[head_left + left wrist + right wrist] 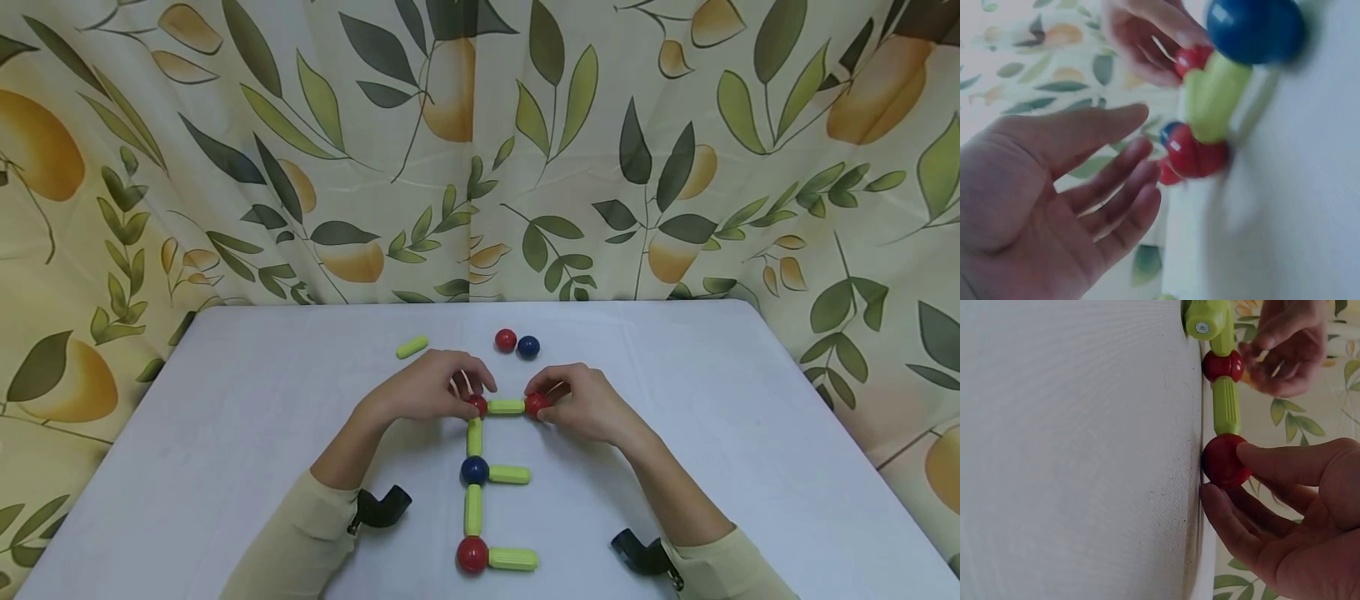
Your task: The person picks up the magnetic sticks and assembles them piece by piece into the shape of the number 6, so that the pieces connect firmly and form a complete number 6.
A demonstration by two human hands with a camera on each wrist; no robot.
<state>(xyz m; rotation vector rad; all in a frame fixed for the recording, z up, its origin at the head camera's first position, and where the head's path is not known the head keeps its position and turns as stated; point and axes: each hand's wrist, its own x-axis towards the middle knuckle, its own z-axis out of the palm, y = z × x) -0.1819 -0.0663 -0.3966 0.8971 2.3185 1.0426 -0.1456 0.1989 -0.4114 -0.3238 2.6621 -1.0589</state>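
Green rods and balls form a joined figure: a blue ball (474,470) mid-column, a red ball (472,555) at the bottom, and short rods (509,475) pointing right. At the top a green rod (506,407) links two red balls. My right hand (588,404) pinches the right one (1225,460) between thumb and fingers. Beside the top-left red ball (1194,152) is my left hand (431,385); in the left wrist view its fingers (1116,206) are relaxed and apart from the ball.
A loose green rod (412,347) lies behind my left hand. A red ball (506,340) and a blue ball (528,347) sit side by side near the back of the white table (262,358). A patterned curtain (480,167) hangs behind.
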